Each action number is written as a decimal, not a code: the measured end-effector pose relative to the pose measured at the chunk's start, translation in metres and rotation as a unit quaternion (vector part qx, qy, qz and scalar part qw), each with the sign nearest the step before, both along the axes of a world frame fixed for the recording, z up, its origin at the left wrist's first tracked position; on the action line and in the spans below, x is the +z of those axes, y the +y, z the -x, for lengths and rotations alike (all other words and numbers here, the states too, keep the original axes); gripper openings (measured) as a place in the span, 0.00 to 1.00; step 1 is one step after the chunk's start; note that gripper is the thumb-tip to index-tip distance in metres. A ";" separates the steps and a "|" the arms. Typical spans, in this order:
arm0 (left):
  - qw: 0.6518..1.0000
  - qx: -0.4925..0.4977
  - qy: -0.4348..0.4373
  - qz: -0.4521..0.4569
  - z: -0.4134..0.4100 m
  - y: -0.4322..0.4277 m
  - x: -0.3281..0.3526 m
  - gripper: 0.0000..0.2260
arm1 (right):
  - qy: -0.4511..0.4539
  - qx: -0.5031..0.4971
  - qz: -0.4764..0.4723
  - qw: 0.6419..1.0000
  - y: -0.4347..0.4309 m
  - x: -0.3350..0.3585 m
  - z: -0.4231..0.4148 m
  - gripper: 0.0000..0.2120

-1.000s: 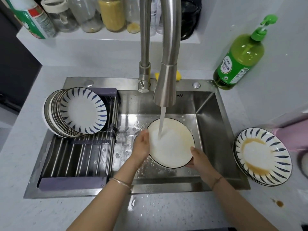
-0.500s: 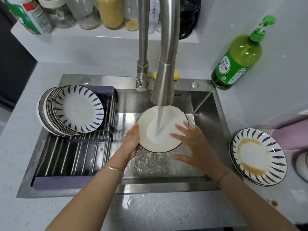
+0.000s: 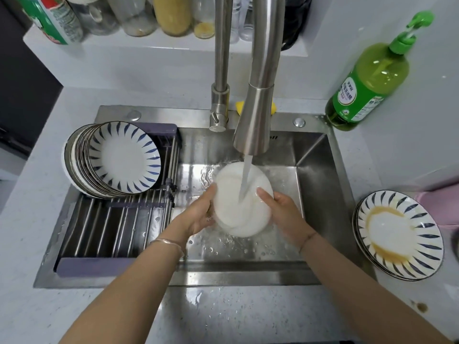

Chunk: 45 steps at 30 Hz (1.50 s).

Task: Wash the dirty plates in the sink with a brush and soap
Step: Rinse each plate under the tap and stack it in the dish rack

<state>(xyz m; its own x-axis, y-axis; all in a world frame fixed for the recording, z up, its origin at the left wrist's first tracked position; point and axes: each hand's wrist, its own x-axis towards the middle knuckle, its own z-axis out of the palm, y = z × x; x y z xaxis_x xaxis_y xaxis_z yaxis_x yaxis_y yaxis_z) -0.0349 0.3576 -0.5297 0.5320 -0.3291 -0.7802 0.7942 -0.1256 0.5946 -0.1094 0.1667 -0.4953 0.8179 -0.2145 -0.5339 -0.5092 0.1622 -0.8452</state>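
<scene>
A white plate point(image 3: 238, 207) is held tilted under the running water from the faucet point(image 3: 253, 125), blurred by motion. My left hand point(image 3: 201, 212) grips its left rim. My right hand point(image 3: 280, 209) grips its right rim, thumb on the face. A short stack of dirty blue-striped plates point(image 3: 397, 234) with brown sauce lies on the counter to the right of the sink point(image 3: 320, 219). Several clean striped plates point(image 3: 119, 160) lean in the drying rack point(image 3: 106, 239) on the left. The green soap bottle point(image 3: 370, 75) stands at the sink's back right corner. No brush is visible.
A yellow object point(image 3: 239, 107) lies behind the faucet, mostly hidden. Jars and bottles point(image 3: 171, 16) line the shelf at the back. A pink thing point(image 3: 442, 207) lies at the right edge. A brown drop point(image 3: 421, 306) stains the counter near the front right.
The plate came lower and nearer to me under the stream and turned. My right hand went from lying flat on its face to gripping its right rim. The left hand kept its hold.
</scene>
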 end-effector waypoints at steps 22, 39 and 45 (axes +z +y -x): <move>0.983 -0.056 -0.129 -0.115 0.009 0.015 0.008 0.23 | 0.099 -0.191 -0.225 0.950 0.003 -0.035 0.023 0.13; 0.993 -0.077 -0.068 -0.054 0.027 0.017 0.023 0.27 | 0.040 -0.034 -0.126 0.991 -0.018 0.004 0.017 0.17; 0.987 -0.131 -0.089 -0.016 0.030 -0.008 0.036 0.21 | 0.082 -0.118 -0.167 0.975 -0.048 0.000 0.043 0.19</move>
